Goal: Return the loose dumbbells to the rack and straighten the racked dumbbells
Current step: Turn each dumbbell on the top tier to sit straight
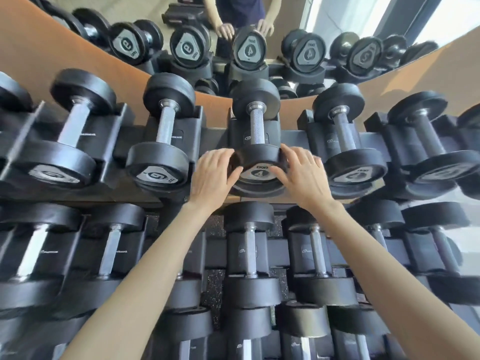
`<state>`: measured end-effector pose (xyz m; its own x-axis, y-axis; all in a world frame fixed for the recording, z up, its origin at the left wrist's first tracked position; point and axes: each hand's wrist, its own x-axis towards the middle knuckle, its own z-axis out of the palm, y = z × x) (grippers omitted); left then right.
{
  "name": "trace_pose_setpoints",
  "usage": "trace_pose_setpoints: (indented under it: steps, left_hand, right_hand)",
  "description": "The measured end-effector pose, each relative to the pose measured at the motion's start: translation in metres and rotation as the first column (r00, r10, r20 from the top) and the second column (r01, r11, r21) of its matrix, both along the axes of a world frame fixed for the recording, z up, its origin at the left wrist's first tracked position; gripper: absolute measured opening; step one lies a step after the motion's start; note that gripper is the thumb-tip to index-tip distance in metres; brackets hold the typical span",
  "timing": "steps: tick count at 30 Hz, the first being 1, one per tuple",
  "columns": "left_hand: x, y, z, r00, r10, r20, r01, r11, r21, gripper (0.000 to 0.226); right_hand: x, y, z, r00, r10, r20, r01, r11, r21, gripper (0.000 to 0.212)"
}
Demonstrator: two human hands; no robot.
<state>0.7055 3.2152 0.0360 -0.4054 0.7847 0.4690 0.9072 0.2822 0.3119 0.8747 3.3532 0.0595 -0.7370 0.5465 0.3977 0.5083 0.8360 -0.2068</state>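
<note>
A black dumbbell (pixel 257 123) marked 4 lies in its cradle on the top tier of the rack (pixel 215 141), straight ahead. My left hand (pixel 214 175) grips the left side of its near head and my right hand (pixel 301 175) grips the right side, fingers curled round the rim. The grey end plate with the 4 shows between my thumbs. Its steel handle points away from me toward the mirror.
Neighbouring dumbbells sit in cradles on the top tier, one marked 6 (pixel 161 141) at left and another (pixel 348 141) at right. Lower tiers (pixel 249 258) hold several more. A mirror (pixel 249 48) behind the rack reflects the dumbbells and a person's hands.
</note>
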Motion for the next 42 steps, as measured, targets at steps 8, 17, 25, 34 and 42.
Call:
trace_pose_setpoints:
  steps: [8,17,25,34,42]
  left_hand:
    - [0.068,-0.111,-0.002,0.984,0.095,-0.149,-0.123,0.975,-0.186,0.066]
    - [0.159,-0.222,-0.048,0.955,0.268,-0.128,-0.297,0.849,-0.438,0.067]
    - [0.156,-0.255,-0.042,0.948,0.289,-0.133,-0.318,0.855,-0.41,0.064]
    - [0.079,-0.278,-0.04,0.973,0.217,-0.081,-0.231,0.897,-0.377,0.064]
    - [-0.037,-0.285,-0.023,0.994,0.082,-0.065,-0.1,0.931,-0.35,0.066]
  right_hand:
    - [0.086,-0.065,-0.017,0.996,0.016,0.093,-0.02,0.999,0.043,0.07]
    - [0.158,-0.138,-0.074,0.956,0.129,0.264,-0.099,0.987,-0.123,0.071]
    - [0.145,-0.176,-0.065,0.943,0.221,0.249,-0.184,0.969,-0.162,0.07]
    - [0.07,-0.21,-0.063,0.952,0.199,0.232,-0.157,0.97,-0.186,0.066]
    - [-0.017,-0.223,-0.037,0.991,0.119,0.054,-0.097,0.947,-0.306,0.061]
